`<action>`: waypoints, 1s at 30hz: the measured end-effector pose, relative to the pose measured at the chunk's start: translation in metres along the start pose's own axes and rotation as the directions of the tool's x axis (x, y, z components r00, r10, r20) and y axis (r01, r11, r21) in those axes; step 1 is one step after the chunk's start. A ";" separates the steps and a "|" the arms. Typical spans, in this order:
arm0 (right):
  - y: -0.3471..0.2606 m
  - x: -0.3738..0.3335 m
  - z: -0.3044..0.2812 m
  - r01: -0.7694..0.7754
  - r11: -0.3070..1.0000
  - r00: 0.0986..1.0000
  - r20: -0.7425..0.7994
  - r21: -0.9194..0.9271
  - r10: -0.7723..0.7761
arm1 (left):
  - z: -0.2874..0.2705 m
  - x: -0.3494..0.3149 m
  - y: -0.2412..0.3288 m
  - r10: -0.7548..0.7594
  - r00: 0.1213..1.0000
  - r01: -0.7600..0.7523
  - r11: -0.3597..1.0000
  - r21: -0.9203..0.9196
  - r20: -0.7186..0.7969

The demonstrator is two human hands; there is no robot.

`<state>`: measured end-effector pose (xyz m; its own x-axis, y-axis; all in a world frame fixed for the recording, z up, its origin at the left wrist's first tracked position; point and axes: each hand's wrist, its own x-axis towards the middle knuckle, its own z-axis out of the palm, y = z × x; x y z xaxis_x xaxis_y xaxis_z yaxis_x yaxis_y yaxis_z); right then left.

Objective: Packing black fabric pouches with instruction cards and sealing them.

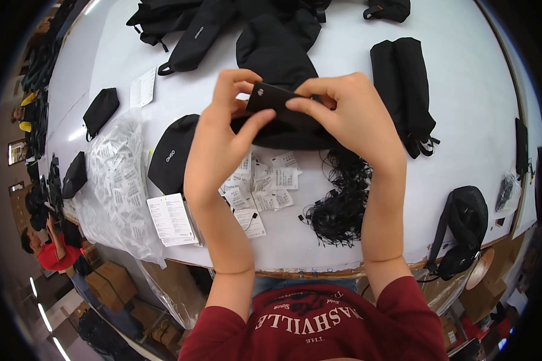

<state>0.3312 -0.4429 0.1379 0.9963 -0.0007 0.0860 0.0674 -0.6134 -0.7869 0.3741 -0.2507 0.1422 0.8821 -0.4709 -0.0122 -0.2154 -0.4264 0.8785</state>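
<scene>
Two hands [349, 111] pinch a small black card over a white table

The black card [280, 107] is at the middle of the scene, held up above the white table [464, 90], its face toward the wearer and a small pale mark near its left end. The left hand [218, 129] grips that end, thumb on the face and fingers curled at the far edge and behind. The right hand grips farther along, thumb and forefinger closed together on the card; its other fingers are curled, partly hidden.

Just beyond and below the card lies a black fabric item [295, 142], mostly covered by the hands. On the near side, loose white packets [277, 179] are scattered between the forearms, with a tangled heap of black cords [343, 210] to their right.

Left of the left forearm are a rounded black pouch [173, 157], a stack of white printed cards [171, 219] nearer the wearer, and a big clear plastic bag [117, 180] full of similar packets. Two smaller black pouches [101, 111] lie farther left.

At the far side is a pile of black bags [277, 51]. Right of the right hand, two long black rolls [401, 90] lie side by side; a black strapped bag [467, 225] sits at the near right edge. Off the table to the left is a person in a red top [59, 254].
</scene>
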 end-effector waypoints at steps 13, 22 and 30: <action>-0.001 0.001 0.008 0.054 0.998 0.991 -0.120 0.035 -0.050 | -0.013 -0.008 -0.007 0.122 0.992 -0.125 0.989 0.077 0.039; 0.005 -0.001 0.009 0.024 0.975 0.999 0.036 -0.223 -0.017 | -0.031 -0.051 -0.041 -0.329 0.936 0.344 0.792 0.505 -0.122; 0.019 -0.001 0.004 0.043 0.999 0.997 0.061 0.001 -0.043 | -0.031 -0.063 -0.038 -0.235 0.906 0.363 0.861 0.357 -0.353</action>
<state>0.3315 -0.4509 0.1204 0.9939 0.0738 0.0824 0.1104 -0.6117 -0.7833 0.3395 -0.1811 0.1239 0.9974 -0.0534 -0.0487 -0.0151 -0.8138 0.5810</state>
